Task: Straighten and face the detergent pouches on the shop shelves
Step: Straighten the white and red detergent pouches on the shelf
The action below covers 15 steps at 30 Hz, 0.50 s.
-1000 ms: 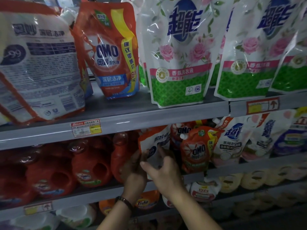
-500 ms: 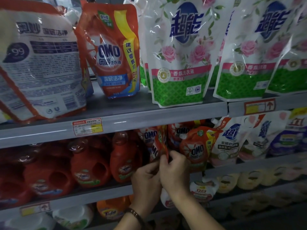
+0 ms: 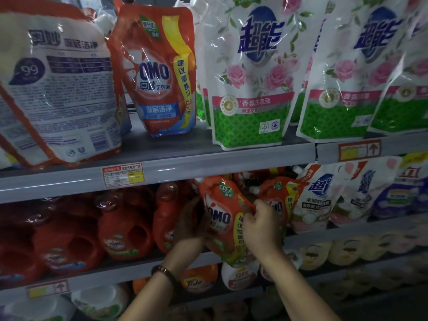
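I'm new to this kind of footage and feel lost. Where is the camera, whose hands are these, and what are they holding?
No machine here: the single picture comes from a camera worn on a person's head, looking forward and down at shop shelves. The left hand and the right hand both grip an orange OMO pouch at the middle shelf, its front facing the camera. Orange bottles stand to its left. On the upper shelf stand a second OMO pouch, rose-printed pouches, and at far left a large pouch showing its back.

two hands [image 3: 190, 224] [image 3: 260, 230] on one omo pouch [image 3: 222, 218], three shelf price tags [image 3: 122, 174] [image 3: 359, 150] [image 3: 47, 288].
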### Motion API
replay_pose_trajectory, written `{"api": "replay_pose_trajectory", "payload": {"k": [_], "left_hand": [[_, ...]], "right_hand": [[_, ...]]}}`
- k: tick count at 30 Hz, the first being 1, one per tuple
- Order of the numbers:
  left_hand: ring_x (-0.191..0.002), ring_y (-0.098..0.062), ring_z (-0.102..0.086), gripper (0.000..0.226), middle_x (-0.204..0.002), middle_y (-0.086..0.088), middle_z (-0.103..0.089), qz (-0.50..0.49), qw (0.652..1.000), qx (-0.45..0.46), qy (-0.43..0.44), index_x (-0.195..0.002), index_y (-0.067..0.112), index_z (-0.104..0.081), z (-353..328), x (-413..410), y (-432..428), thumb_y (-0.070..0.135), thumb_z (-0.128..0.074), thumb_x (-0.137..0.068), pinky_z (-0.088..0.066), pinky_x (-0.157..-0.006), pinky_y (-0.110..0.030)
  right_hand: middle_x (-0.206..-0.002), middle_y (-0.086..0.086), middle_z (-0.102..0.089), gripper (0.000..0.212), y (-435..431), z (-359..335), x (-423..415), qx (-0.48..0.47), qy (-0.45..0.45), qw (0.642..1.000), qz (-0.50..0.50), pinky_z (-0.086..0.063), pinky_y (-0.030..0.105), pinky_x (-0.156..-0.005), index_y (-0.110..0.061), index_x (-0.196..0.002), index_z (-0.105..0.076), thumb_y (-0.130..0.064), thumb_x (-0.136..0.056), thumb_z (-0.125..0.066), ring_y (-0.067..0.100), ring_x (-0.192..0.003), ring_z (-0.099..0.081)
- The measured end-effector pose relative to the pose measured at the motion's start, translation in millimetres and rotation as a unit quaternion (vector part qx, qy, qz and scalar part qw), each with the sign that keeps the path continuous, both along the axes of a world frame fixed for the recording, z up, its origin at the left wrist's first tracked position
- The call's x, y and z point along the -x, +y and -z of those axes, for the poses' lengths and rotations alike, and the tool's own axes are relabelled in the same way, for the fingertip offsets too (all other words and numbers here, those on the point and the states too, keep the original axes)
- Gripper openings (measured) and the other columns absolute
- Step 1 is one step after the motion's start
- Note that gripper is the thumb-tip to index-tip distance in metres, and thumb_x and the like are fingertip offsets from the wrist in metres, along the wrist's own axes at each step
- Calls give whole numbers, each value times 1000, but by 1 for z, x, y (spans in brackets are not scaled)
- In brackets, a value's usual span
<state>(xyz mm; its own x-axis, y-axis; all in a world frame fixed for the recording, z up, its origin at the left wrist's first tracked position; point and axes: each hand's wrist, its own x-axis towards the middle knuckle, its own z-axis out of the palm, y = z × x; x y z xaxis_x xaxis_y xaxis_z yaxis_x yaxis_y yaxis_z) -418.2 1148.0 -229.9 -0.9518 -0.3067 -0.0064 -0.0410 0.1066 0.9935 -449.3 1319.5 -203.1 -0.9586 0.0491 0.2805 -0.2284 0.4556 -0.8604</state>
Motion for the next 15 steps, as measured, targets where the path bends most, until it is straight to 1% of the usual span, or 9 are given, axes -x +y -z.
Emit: {"api": "replay_pose_trajectory", "payload": {"k": [1, 3, 6, 8, 9, 11, 12, 13, 15], "left_hand": [[-90, -33, -79, 42, -122, -12, -75, 21, 1000, 4, -5, -131, 44, -56, -1, 4, -4, 54, -73, -94, -67, -75, -53], [-72, -34, -79, 28, -109, -20, -77, 45, 998, -33, -39, -128, 31, -56, -5, 13, -11, 30, -68, -103, -67, -63, -48], [-70, -32, -79, 18, -96, -15, -78, 70, 994, -60, -62, -122, 24, -59, -11, 18, -20, 20, -63, -105, -66, -62, -42], [-73, -28, -79, 14, -99, -12, -78, 65, 995, -39, -68, -117, 20, -62, -11, 18, -24, 20, -66, -103, -65, -62, -35], [-74, -26, -80, 14, -100, -9, -77, 58, 995, -24, -76, -114, 21, -63, -11, 18, -25, 21, -69, -102, -64, -62, -33], [-76, -21, -80, 14, -102, -2, -78, 45, 995, -11, -84, -110, 26, -66, -5, 20, -27, 22, -74, -98, -63, -67, -33], [-78, -20, -80, 15, -102, -1, -79, 37, 996, -15, -80, -108, 28, -67, -1, 21, -27, 21, -75, -97, -62, -68, -32], [-79, -21, -80, 15, -102, -1, -79, 27, 996, -15, -79, -105, 28, -69, 0, 20, -26, 19, -76, -96, -62, -65, -30], [-82, -24, -77, 15, -94, 1, -79, -7, 996, -65, -66, -101, 23, -70, 8, 23, -25, 10, -75, -96, -61, -63, -31]], "right_hand": [[-59, -7, -56, 45, 3, -3, 1, -5, 0, 1000, -15, -38, 12, -44, -20, -62, -46, 11, -93, -58, 1, -47, -53], [-55, -12, -51, 50, 7, -10, 3, -9, 5, 999, -37, -36, 12, -42, -22, -60, -44, 14, -92, -57, -2, -45, -53], [-45, -14, -50, 57, 12, -21, 7, -22, 16, 999, -45, -36, 10, -42, -26, -56, -43, 10, -96, -61, -6, -45, -53], [-50, -18, -50, 52, 14, -24, 12, -50, 28, 997, -52, -38, 7, -46, -25, -58, -49, 0, -101, -64, -13, -50, -55], [-60, -22, -54, 41, 15, -24, 14, -72, 42, 995, -59, -40, 5, -50, -20, -66, -61, -5, -103, -63, -15, -53, -56], [-75, -19, -59, 18, 16, -25, 16, -113, 87, 987, -70, -40, 2, -55, -9, -98, -77, -13, -106, -61, -12, -55, -57], [-76, -16, -59, 17, 17, -23, 18, -120, 111, 984, -71, -39, 1, -56, -6, -108, -78, -13, -106, -62, -8, -54, -57], [-75, -15, -57, 17, 17, -23, 19, -123, 126, 982, -72, -39, 0, -55, -4, -112, -77, -11, -105, -63, -6, -52, -57], [-72, -13, -58, 19, 18, -22, 21, -145, 147, 977, -61, -37, 2, -49, -3, -115, -78, -10, -104, -65, -8, -47, -51]]}}
